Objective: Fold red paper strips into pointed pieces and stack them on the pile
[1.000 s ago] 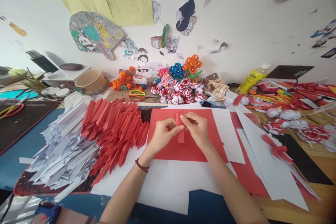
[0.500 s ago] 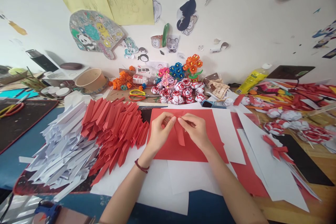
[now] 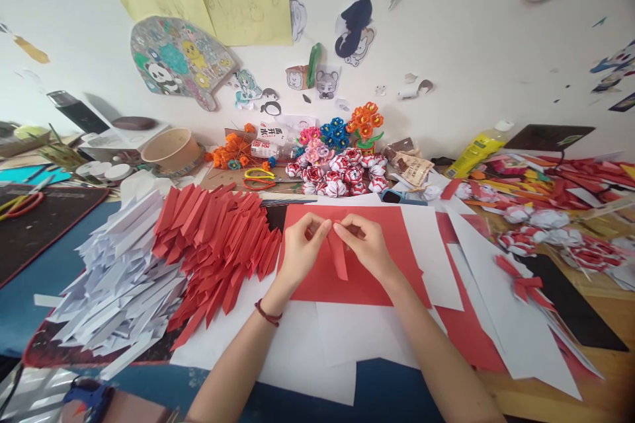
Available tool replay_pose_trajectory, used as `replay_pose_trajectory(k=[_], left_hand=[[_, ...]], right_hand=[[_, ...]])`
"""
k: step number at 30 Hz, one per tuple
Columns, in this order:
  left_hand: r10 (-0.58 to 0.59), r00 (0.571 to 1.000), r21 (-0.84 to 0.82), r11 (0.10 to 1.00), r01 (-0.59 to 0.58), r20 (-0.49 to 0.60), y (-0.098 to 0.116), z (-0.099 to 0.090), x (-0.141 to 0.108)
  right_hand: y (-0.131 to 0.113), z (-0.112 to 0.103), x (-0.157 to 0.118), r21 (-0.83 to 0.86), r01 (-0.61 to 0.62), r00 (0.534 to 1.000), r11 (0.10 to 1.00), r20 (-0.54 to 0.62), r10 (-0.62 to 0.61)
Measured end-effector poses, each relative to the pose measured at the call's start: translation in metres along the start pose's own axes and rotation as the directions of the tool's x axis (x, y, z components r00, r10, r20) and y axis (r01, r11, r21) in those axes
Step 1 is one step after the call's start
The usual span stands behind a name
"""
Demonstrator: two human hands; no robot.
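Note:
Between my two hands hangs a red paper strip [image 3: 338, 259], its lower end slanting down over a red paper sheet [image 3: 307, 284]. My left hand [image 3: 305, 244] pinches the strip's upper part between thumb and forefinger. From the other side, my right hand [image 3: 364, 241] grips the same part, fingers curled and thumb pressed in. The exact fold at the fingertips is partly hidden. Left of my hands lies a heap of folded red paper strips [image 3: 218, 238], beside a heap of white paper strips [image 3: 124, 277].
Red-and-white paper flowers [image 3: 342, 175] stand behind the sheet, near yellow-handled scissors [image 3: 258, 177] and a watch [image 3: 391, 196]. White paper sheets [image 3: 496, 291] lie at right. A yellow bottle [image 3: 476, 151] stands by the wall. A blue glue gun [image 3: 92, 396] is at lower left.
My hands stay in nearly the same place. The lower end of the red strip has shifted slightly down and left, and my right fingers have moved a little.

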State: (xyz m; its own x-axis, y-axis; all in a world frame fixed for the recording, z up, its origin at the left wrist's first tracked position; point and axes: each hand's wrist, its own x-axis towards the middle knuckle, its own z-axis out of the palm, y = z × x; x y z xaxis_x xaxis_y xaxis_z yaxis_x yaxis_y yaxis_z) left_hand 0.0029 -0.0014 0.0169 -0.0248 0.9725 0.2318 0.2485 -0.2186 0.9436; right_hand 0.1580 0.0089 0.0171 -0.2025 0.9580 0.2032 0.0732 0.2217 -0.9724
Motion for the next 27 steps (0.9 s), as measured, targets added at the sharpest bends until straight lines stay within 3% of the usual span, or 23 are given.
replay_pose_trajectory(k=[9,15,27], left_hand=[[0.006,0.992,-0.023,1.0,-0.003,0.125,0.002,0.004,-0.001],[0.009,0.998,0.024,1.0,-0.011,0.066,0.0,0.006,-0.003],[-0.081,0.983,-0.137,0.985,0.105,0.166,-0.006,0.014,-0.004]], right_hand=[[-0.002,-0.002,0.001,-0.076,0.082,0.995,0.994,-0.045,-0.086],[0.001,0.001,0.0,-0.101,0.1,0.993,0.99,-0.056,-0.106],[0.002,-0.002,0.0,-0.071,0.094,0.979,0.993,-0.173,-0.105]])
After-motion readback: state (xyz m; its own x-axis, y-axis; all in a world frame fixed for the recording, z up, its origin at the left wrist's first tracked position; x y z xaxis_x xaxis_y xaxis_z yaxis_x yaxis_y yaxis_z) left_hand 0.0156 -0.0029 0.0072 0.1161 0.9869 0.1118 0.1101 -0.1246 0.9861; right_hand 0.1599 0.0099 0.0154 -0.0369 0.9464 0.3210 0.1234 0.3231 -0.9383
